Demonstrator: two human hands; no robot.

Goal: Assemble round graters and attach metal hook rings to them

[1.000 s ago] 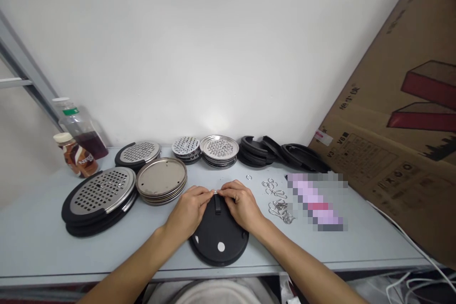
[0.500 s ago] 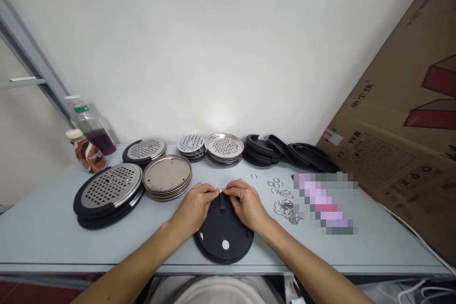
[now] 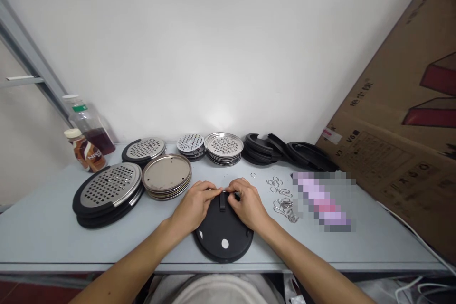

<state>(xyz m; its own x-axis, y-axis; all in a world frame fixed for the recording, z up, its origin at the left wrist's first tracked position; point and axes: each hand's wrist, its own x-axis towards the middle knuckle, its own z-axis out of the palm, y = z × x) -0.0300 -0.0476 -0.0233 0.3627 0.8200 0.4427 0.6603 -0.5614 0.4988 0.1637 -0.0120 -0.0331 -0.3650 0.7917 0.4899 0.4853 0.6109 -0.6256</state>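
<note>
A round black disc (image 3: 217,228) with white dots lies near the table's front edge. A short black strap (image 3: 223,203) runs down from its far rim. At the strap's far end a small shiny metal ring (image 3: 224,191) shows between my fingertips, mostly covered. My left hand (image 3: 198,202) pinches it from the left with thumb and forefinger. From the other side my right hand (image 3: 246,202) is closed on it, its thumb bent over the disc. Right of that hand lie several bent wire rings and clips (image 3: 283,199), with a lone ring (image 3: 253,175) farther back.
Stacked perforated metal discs in black rims (image 3: 110,185) stand at the left, beside plain metal plates (image 3: 167,173). Grater-like plates (image 3: 224,145) and black rims (image 3: 261,149) line the wall. Bottles (image 3: 85,149) stand back left; a cardboard box (image 3: 388,142) leans at the right.
The fingertips of my right hand have shifted slightly, its thumb bending lower, and more of the shiny ring shows between the hands. The disc stays in place.
</note>
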